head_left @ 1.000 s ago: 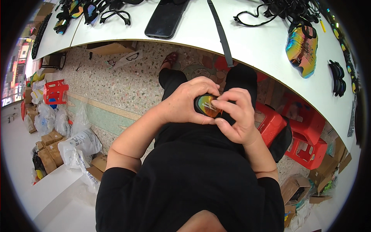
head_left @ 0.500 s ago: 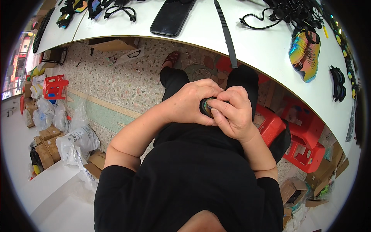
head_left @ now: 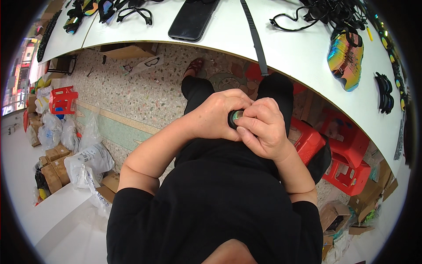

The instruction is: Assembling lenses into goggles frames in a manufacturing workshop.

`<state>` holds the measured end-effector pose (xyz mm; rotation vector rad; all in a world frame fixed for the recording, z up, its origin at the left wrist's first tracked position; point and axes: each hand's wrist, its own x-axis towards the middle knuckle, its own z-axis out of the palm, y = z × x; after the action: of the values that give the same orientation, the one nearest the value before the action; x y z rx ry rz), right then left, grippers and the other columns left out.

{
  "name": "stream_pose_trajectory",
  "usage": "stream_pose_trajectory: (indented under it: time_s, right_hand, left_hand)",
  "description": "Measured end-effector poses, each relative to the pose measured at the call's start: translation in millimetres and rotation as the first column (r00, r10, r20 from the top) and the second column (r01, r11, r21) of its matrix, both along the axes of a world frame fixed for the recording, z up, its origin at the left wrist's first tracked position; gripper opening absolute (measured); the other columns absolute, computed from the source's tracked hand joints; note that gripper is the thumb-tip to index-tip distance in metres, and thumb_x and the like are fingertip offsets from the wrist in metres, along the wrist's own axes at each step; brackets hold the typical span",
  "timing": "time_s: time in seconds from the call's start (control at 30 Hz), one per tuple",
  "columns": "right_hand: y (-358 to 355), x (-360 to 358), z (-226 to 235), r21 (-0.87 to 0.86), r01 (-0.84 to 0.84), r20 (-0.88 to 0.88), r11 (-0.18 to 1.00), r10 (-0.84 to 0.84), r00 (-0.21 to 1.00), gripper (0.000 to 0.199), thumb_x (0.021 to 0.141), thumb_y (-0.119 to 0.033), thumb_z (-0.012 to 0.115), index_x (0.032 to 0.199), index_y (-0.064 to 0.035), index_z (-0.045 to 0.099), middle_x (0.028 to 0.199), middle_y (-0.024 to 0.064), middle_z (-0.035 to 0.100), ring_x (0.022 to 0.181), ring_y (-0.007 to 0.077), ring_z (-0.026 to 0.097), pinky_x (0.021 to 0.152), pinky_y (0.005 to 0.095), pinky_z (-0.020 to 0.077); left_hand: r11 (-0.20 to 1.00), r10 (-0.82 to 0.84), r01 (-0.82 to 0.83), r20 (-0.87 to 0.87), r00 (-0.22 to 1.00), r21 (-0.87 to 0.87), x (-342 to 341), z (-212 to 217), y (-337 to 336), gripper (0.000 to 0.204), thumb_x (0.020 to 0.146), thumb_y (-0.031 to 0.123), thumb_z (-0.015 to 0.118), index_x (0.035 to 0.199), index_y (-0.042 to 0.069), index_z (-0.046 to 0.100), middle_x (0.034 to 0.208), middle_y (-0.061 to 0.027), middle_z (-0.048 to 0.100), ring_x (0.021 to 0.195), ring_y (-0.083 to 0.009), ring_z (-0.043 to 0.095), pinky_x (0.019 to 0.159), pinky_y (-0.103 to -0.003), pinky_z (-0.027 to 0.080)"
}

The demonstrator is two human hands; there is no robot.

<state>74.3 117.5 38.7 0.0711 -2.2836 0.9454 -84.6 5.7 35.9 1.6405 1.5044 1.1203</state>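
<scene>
Over my lap, both hands meet around a swim goggle piece [head_left: 232, 119] with a black rim and a shiny, greenish mirrored lens. My left hand [head_left: 215, 115] curls round it from the left, thumb below and fingers above. From the right, my right hand [head_left: 266, 127] is closed, its thumb and fingertips pressed on the lens and rim. Much of the piece is covered by my fingers, so its full shape cannot be seen.
Ahead curves a white table [head_left: 290, 53] bearing a black phone [head_left: 192, 20], a black strap [head_left: 254, 37], a stack of mirrored lenses [head_left: 346, 61] and tangled black goggle frames [head_left: 334, 13]. Red stools [head_left: 347, 171] stand at right. Bags and cardboard boxes [head_left: 56, 169] lie at left.
My right thumb and fingertips have shifted slightly on the goggle piece, and its lens now catches a greener glint. The left hand keeps nearly the same hold.
</scene>
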Motion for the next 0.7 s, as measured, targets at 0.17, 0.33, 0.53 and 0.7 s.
stream_pose_trajectory:
  time_s: [0.17, 0.33, 0.53, 0.7]
  right_hand:
    - [-0.7, 2.3, -4.1, -0.061, 0.046, -0.011, 0.997, -0.047, 0.999, 0.015, 0.071, -0.007, 0.072, 0.086, -0.0065, 0.070, 0.085, 0.0046, 0.061, 0.076, 0.0240, 0.057, 0.070, 0.0359, 0.0435]
    - [-1.7, 1.3, -4.6, -0.007, 0.102, -0.012, 0.995, -0.102, 0.995, 0.016, 0.071, -0.006, 0.072, 0.087, -0.0057, 0.069, 0.084, 0.0055, 0.061, 0.075, 0.0235, 0.057, 0.068, 0.0356, 0.0433]
    - [-4.1, -2.3, -5.0, 0.048, 0.131, -0.016, 0.990, -0.130, 0.991, 0.017, 0.069, -0.005, 0.072, 0.086, -0.0047, 0.069, 0.084, 0.0057, 0.062, 0.074, 0.0232, 0.057, 0.066, 0.0358, 0.0432]
    - [-4.4, -3.5, -6.9, 0.041, 0.115, -0.023, 0.993, -0.114, 0.993, 0.018, 0.068, -0.005, 0.073, 0.085, -0.0047, 0.069, 0.085, 0.0055, 0.062, 0.075, 0.0237, 0.057, 0.067, 0.0358, 0.0439]
  left_hand:
    - [1.000, -0.021, 0.021, 0.045, 0.999, -0.015, -1.6, 0.7, 1.8, 0.044, 0.059, 0.015, 0.086, 0.098, 0.004, 0.068, 0.106, -0.0095, 0.067, 0.101, -0.0272, 0.064, 0.087, -0.037, 0.051]
    - [1.000, -0.021, 0.022, 0.033, 0.999, -0.019, -2.0, -1.3, 2.0, 0.045, 0.059, 0.016, 0.086, 0.099, 0.003, 0.068, 0.107, -0.0098, 0.068, 0.101, -0.0268, 0.064, 0.088, -0.037, 0.051]
    - [1.000, -0.001, 0.002, 0.024, 1.000, -0.030, -0.7, -1.5, 1.7, 0.046, 0.058, 0.015, 0.085, 0.099, 0.001, 0.069, 0.107, -0.0109, 0.068, 0.100, -0.0278, 0.064, 0.087, -0.037, 0.052]
    - [1.000, -0.007, 0.007, 0.022, 1.000, -0.011, -2.0, -2.5, 1.2, 0.045, 0.057, 0.013, 0.084, 0.098, 0.000, 0.069, 0.105, -0.0120, 0.068, 0.099, -0.0290, 0.064, 0.086, -0.037, 0.053]
